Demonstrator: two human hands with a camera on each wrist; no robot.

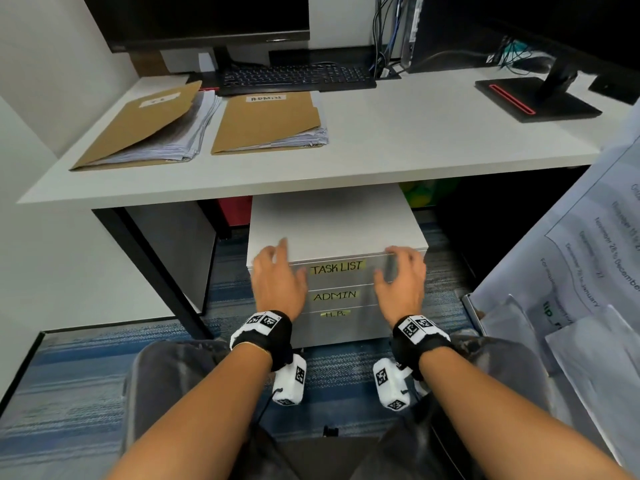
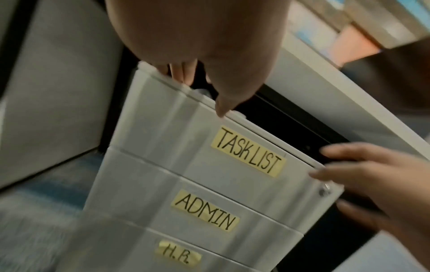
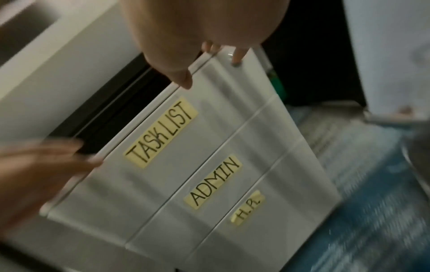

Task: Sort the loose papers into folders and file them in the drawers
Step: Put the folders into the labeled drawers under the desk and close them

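Observation:
A white drawer unit [image 1: 336, 223] stands on the carpet, partly under the desk. Its three drawers carry yellow labels: TASK LIST [image 1: 337, 267], ADMIN [image 1: 335, 295] and H.R. [image 1: 335, 314]. All three look closed. My left hand [image 1: 275, 271] grips the unit's top front edge at the left, with its fingers on top and its thumb [image 2: 223, 108] on the front. My right hand [image 1: 401, 275] grips the same edge at the right, thumb [image 3: 184, 81] on the front. Two brown folders stuffed with papers lie on the desk, one with an unreadable label [image 1: 145, 123] and one marked ADMIN [image 1: 266, 121].
Loose printed papers [image 1: 588, 271] pile up at my right, over a grey box edge [image 1: 471, 303]. The white desk [image 1: 415, 133] also holds a keyboard [image 1: 298, 76] and two monitor stands. A black desk leg [image 1: 156, 268] stands left of the unit. My knees are close in front of it.

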